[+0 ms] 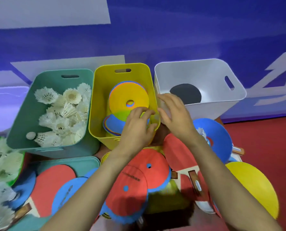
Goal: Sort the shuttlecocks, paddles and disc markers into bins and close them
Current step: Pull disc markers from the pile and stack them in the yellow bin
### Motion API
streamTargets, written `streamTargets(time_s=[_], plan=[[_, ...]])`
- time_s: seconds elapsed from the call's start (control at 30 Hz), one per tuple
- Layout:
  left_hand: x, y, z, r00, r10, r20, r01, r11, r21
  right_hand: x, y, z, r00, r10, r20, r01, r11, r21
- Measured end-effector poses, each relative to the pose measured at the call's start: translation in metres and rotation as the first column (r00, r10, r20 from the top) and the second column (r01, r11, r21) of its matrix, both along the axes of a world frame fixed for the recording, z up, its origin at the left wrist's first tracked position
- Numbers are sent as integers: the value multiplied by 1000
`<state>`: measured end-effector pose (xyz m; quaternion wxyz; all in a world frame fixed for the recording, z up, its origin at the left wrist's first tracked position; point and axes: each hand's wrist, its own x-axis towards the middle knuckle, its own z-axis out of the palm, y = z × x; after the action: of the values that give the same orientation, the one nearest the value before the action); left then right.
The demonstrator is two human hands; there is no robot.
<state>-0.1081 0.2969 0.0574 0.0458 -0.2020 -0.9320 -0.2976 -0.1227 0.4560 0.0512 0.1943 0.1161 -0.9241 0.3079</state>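
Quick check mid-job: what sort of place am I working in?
Probably a sports hall: red court-style floor, a blue wall with white graphics, and bins of shuttlecocks and disc markers set on the floor.

Deep blue backdrop (189,30) across upper frame, bowed by wide lens. Pale grey panel (47,10) top left, second grey block (68,63) lower down, white graphic shapes (282,70) far right. Red floor (264,144) lower right. Even, cool lighting.
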Motion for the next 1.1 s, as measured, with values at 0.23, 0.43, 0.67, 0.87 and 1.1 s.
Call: streamTargets(time_s=[0.23, 0.43, 0.67, 0.87, 1.1], plan=[[99, 95, -38, 969, -247, 18, 241, 956, 165, 116, 110, -36, 970, -229, 80, 230, 973, -6], [144, 157, -63, 877, -300, 376, 276, 954, 117, 171, 175, -60, 937, -298, 181, 306, 952, -19], [168, 210, -89, 727, -112, 678, 254, 961, -114, 205, 221, -100, 725, -520, 452, 451, 854, 258], [169, 228, -93, 580, 8, 814, 5, 1000, -13, 209, 237, -119, 516, -585, 626, 528, 792, 305], [176, 215, -71, 704, 21, 710, -71, 997, 41, 210, 225, -118, 591, -590, 550, 545, 795, 266]])
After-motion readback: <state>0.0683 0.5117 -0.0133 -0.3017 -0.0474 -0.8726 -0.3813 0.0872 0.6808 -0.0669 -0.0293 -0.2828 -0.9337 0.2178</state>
